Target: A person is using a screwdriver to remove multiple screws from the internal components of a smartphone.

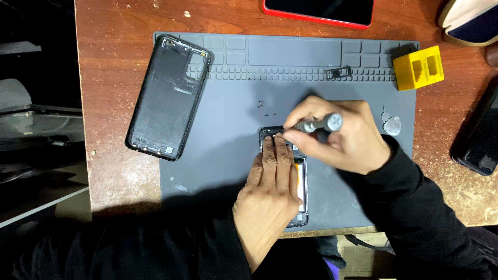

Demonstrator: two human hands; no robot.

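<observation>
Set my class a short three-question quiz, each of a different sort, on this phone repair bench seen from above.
1. True or false: the right hand holds a grey screwdriver.
2. The left hand rests on: A) the opened phone B) the yellow block C) the red phone.
3. Fill in: the removed black back cover lies on the mat's ____ side in the picture.

Key: 1 true; 2 A; 3 left.

red phone (319, 11): far edge of the table, dark screen up, red rim.
black phone (480, 140): table's right edge, dark glossy screen.
label (169, 151): small white sticker, near end of the back cover (168, 96).
</observation>
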